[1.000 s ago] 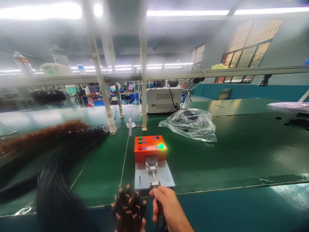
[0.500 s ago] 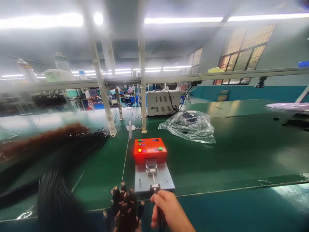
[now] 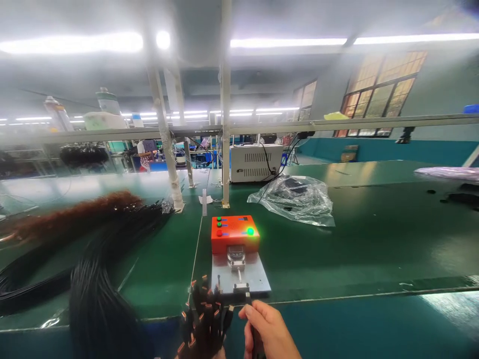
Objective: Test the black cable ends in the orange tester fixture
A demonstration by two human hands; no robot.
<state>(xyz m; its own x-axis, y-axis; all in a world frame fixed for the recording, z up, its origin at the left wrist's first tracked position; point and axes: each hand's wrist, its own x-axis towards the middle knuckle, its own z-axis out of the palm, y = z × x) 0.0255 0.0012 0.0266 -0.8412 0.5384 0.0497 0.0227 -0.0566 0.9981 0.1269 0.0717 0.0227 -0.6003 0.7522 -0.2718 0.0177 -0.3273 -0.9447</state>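
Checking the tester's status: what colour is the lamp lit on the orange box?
Green, on the orange box, right side; clearest in the head view.

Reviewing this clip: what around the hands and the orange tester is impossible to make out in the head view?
- Left hand: almost wholly cut off by the bottom edge and hidden behind the bundle of black cables; its grip is unreadable.
- Right hand: what it pinches near the grey plate is too small and dark.
- Orange tester: button labels too small; green lamp glare blurs that corner.
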